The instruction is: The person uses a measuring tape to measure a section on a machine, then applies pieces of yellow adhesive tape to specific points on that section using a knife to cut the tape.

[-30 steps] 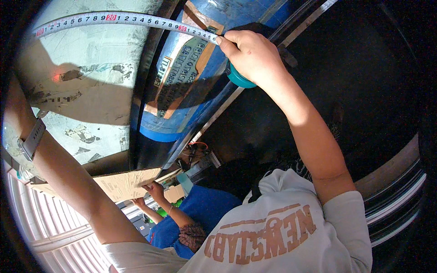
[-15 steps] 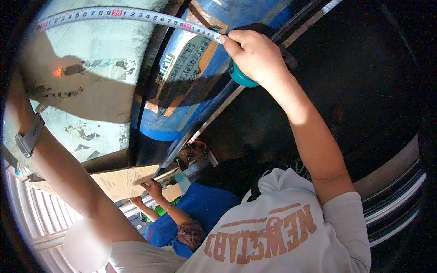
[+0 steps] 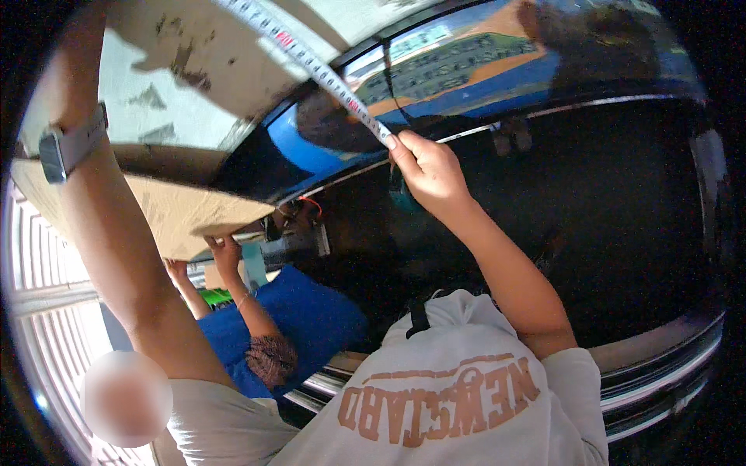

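My right hand (image 3: 429, 169) is closed around a tape measure, with the thumb against the pulled-out white blade (image 3: 317, 71). Below the fingers, part of its teal case (image 3: 402, 193) shows in shadow. The blade runs up and left over a pale, worn surface (image 3: 175, 97) and past the edge of a blue printed panel (image 3: 458, 81). My left forearm, with a grey watch (image 3: 66, 151) at the wrist, reaches up along the left side. The left hand itself lies beyond the upper edge of the picture.
A co-worker in blue (image 3: 291, 334) stands below left, one hand (image 3: 225, 255) at the edge of a cardboard sheet (image 3: 190, 206). A long metal edge (image 3: 559, 102) borders the blue panel. Shiny rails (image 3: 660, 380) run at the lower right.
The view has turned, so the blade now slants more steeply. My right hand and the tape appear lower; my left hand's wrist appears higher. The co-worker still touches the cardboard.
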`<move>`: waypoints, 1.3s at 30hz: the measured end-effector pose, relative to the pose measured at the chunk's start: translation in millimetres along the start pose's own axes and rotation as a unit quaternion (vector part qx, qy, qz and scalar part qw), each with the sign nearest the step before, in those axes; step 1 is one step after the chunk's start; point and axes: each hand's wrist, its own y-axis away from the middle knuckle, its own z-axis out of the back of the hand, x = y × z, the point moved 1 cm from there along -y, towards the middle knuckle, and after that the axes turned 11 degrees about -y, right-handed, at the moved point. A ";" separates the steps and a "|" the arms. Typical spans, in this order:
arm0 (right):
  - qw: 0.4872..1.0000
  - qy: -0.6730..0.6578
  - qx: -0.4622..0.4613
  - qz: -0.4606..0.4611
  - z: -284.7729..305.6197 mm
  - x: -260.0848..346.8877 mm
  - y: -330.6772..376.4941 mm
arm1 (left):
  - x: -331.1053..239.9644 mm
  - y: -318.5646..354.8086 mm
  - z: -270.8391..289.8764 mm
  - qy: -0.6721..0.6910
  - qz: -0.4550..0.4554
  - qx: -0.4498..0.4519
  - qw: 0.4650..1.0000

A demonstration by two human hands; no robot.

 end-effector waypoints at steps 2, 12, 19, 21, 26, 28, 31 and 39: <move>1.000 0.001 0.001 0.016 -11.4 -1.7 -2.7 | 37.0 91.8 -31.8 -0.033 -0.009 0.097 0.995; 0.995 -0.085 -0.001 0.045 -23.5 -22.7 -13.9 | 184.7 547.1 -125.2 -0.360 -0.319 0.408 0.776; 1.000 -0.025 0.002 0.013 -34.8 -19.1 -23.0 | 193.1 559.4 -136.2 -0.349 -0.333 0.426 0.765; 1.000 -0.005 -0.004 0.017 -39.0 -17.5 -24.7 | 193.8 559.4 -136.6 -0.343 -0.333 0.428 0.767; 0.998 0.048 -0.027 0.014 -43.4 -11.1 -28.7 | 199.1 561.0 -136.4 -0.324 -0.329 0.437 0.772; 0.998 0.061 -0.020 -0.001 -43.6 -10.0 -29.1 | 202.0 561.4 -134.8 -0.314 -0.328 0.441 0.774; 0.997 0.069 -0.018 -0.006 -42.4 -3.2 -29.4 | 206.0 559.4 -133.0 -0.294 -0.322 0.451 0.778; 0.995 0.099 -0.024 0.000 -43.0 -3.6 -31.9 | 192.2 551.6 -129.6 -0.503 -0.449 0.300 0.675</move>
